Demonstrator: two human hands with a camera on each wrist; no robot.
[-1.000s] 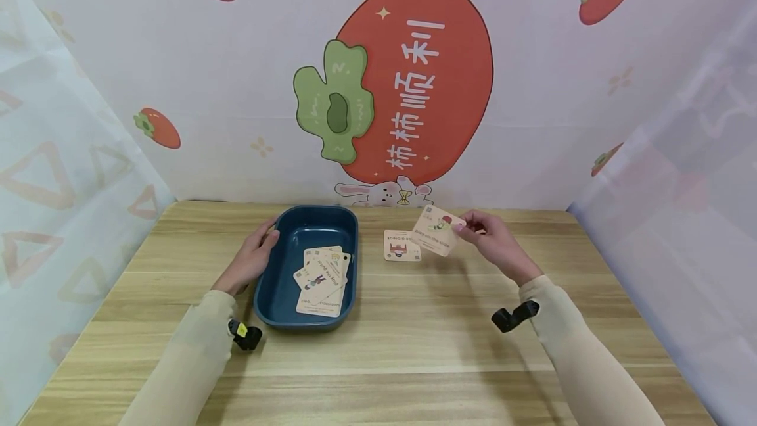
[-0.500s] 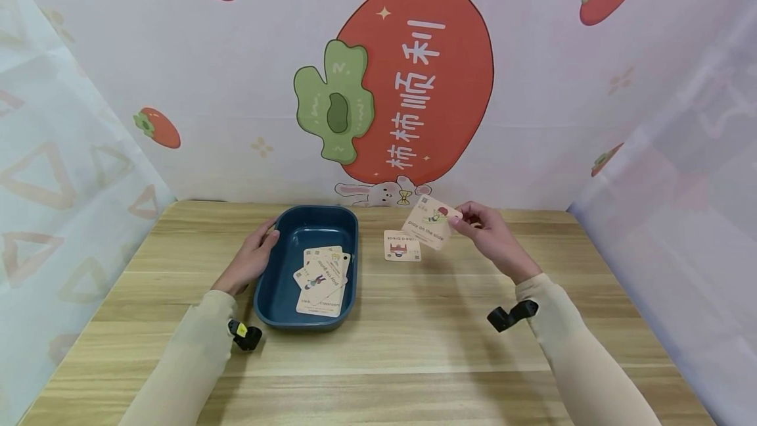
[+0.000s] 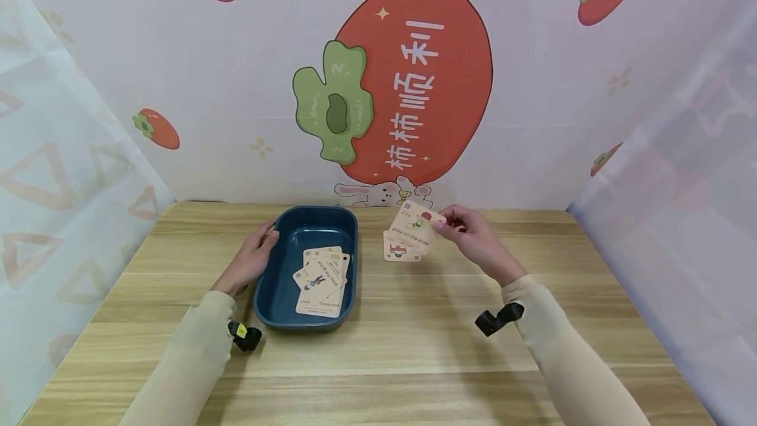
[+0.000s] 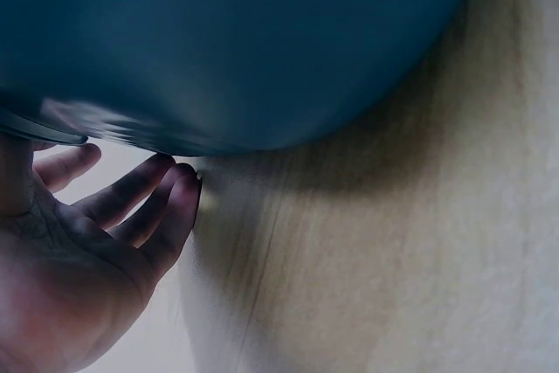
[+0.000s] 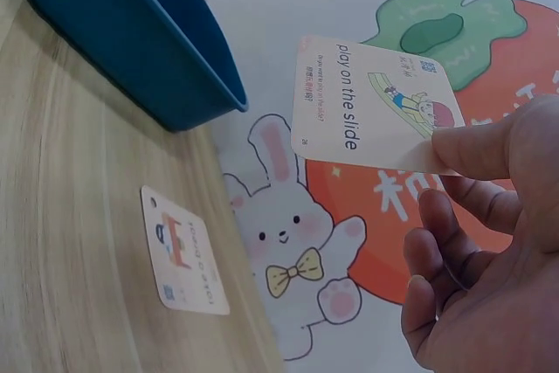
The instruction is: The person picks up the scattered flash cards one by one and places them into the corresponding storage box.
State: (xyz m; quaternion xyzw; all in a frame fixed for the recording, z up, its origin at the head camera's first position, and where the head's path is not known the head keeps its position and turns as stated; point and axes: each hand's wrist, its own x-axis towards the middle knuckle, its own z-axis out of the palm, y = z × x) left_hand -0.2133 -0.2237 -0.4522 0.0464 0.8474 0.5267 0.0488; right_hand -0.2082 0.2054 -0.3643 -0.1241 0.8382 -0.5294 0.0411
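My right hand (image 3: 476, 238) pinches a square picture card (image 5: 376, 107) by its edge between thumb and fingers. It reads "play on the slide" and is held up above the table. Below and behind it a second card (image 5: 183, 251), with a red drawing, lies flat on the wood, partly covered from the head view. At the left, my left hand (image 3: 251, 258) holds the side of a deep blue tray (image 3: 269, 294), thumb over the rim and fingertips against the outer wall. Several overlapping cards (image 3: 325, 281) lie inside the tray, with "play the guitar" on top.
The wooden table (image 3: 384, 360) reaches back to a white cloth backdrop (image 3: 248, 51) with persimmon pictures. Patterned cloth walls stand on both sides. Each sleeve carries a small black wrist camera (image 3: 499, 319).
My right hand has moved left with the slide card, which now overlaps more of the card on the table in the head view. My left hand and the tray stay put.
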